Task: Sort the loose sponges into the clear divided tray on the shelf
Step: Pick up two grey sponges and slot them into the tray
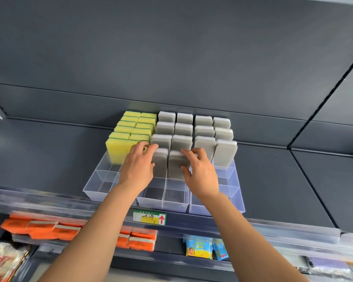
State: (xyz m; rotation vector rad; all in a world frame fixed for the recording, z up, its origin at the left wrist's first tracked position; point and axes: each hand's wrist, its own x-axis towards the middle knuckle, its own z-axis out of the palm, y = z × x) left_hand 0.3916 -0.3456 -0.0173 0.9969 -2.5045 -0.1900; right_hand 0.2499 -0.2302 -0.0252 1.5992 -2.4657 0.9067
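Grey and upright inside the clear tray (171, 200): clasps one sponge (161, 162) with left hand (138, 166), neighbouring sponge (175, 164) with right hand (201, 175).

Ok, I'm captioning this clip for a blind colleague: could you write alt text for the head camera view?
The left hand grips an upright grey sponge and the right hand the neighbouring sponge, in a clear divided tray on a dark shelf. Rows of grey sponges and, at left, yellow sponges stand behind; the tray's front compartments are empty.
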